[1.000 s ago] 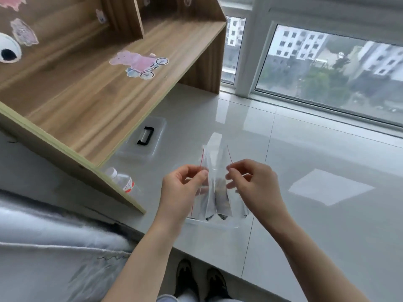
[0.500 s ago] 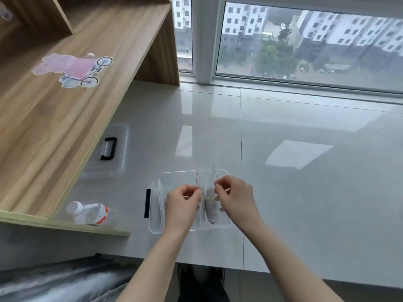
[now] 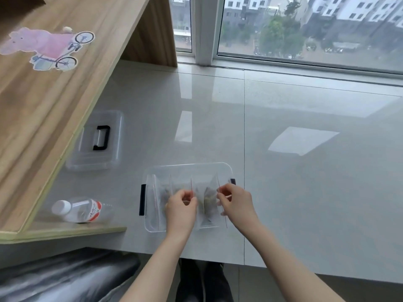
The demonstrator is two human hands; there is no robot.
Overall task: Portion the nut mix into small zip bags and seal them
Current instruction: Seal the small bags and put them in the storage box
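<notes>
Since half second earlier: hands spread apart, zip bag stretched wider. Left hand [image 3: 182,205] pinched one top corner of zip bag [image 3: 206,199], fingers curled; right hand [image 3: 234,202] pinched other corner. Bag with some nuts inside hung just above clear tub [image 3: 187,168] on bench [image 3: 305,192]. More bags [image 3: 159,199] stood in tub. To seal well: likely keep strip taut, level, press along red line end to end, bag upright over tub.

Both hands forward, left [image 3: 182,209] and right [image 3: 236,203] fingers pinched.
</notes>
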